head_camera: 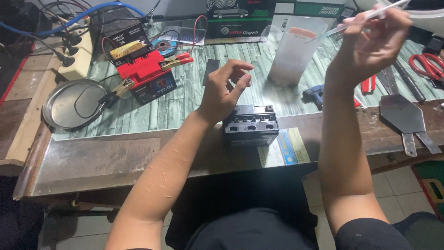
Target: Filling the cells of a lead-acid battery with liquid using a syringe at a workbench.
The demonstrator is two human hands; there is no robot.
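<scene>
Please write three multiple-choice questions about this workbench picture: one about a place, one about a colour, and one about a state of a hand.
1. Where does the small black battery stand?
A. at the near edge of the bench, under the left hand
B. inside the round metal tray
C. on the floor

2. What colour are the handles of the scissors?
A. blue
B. red
C. yellow

3. What is the right hand doing?
A. lying flat on the bench
B. holding a thin clear tube, raised
C. gripping the scissors

Answers:
1 A, the left hand hovers just above it.
2 B, the loops are red.
3 B, the fingers pinch the thin clear tube up high.
</scene>
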